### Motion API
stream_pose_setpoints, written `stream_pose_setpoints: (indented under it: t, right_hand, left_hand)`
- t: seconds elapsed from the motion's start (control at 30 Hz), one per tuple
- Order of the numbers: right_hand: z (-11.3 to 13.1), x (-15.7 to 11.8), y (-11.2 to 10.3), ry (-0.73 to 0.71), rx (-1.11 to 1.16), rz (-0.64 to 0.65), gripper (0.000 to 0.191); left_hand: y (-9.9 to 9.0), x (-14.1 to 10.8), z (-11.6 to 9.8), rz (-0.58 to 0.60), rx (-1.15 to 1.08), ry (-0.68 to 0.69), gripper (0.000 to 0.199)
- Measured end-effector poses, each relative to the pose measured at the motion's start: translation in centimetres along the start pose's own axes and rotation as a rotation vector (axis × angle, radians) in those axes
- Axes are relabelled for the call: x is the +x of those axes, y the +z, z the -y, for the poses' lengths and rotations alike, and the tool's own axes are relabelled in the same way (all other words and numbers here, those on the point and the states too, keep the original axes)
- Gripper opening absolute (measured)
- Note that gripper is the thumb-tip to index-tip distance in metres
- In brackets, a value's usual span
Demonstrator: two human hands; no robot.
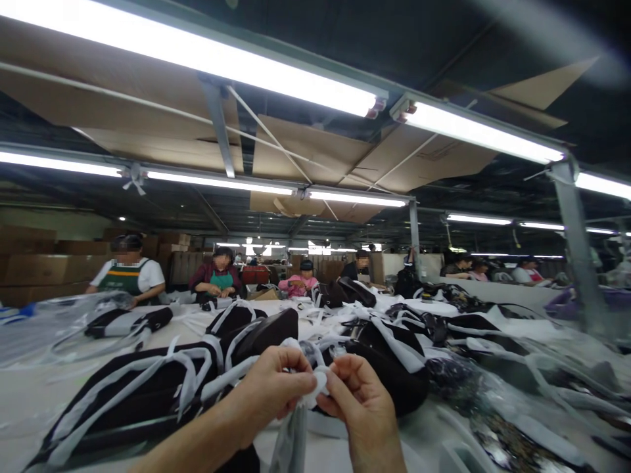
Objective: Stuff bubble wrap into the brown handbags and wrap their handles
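Note:
Near the bottom centre, my left hand (280,384) pinches the edge of a small round white piece (320,381). From the other side my right hand (359,394) holds the same piece between thumb and finger. A strip of pale wrapping (290,439) hangs just below my left hand. Behind my hands lies a black bag (389,368) with white wrapping on its strap. To the left, another black bag (142,387) has its handles wrapped in white material.
More black bags with wrapped straps cover the white table (29,420). Clear plastic (483,387) lies at the right beside a pale bin (461,456). Across the table are several people, one in a green apron (123,279). A metal post (582,249) stands at the right.

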State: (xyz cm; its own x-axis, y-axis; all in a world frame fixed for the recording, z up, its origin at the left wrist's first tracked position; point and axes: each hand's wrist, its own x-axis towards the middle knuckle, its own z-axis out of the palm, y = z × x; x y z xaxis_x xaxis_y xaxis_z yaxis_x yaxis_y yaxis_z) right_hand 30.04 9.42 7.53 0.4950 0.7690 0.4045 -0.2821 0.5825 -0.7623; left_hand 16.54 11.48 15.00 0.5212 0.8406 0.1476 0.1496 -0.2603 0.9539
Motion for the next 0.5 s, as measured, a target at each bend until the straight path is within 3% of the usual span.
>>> stream_pose_setpoints:
  t: [0.13, 0.23, 0.33, 0.5]
  right_hand:
    - [-0.7, 0.7, -0.8, -0.021, -0.058, 0.092, 0.041]
    - [-1.0, 0.7, -1.1, -0.091, -0.139, 0.128, 0.035]
    - [-1.0, 0.5, -1.1, -0.151, -0.182, 0.12, 0.031]
    - [-1.0, 0.4, -0.5, -0.144, -0.138, 0.108, 0.032]
  left_hand:
    - [0.1, -0.4, -0.3, 0.066, 0.028, 0.085, 0.023]
    - [0.0, -0.3, 0.0, 0.115, 0.039, 0.044, 0.024]
    - [0.0, 0.0, 0.9, 0.054, 0.012, -0.02, 0.02]
    - [0.1, 0.5, 2.3, -0.001, -0.091, -0.009, 0.02]
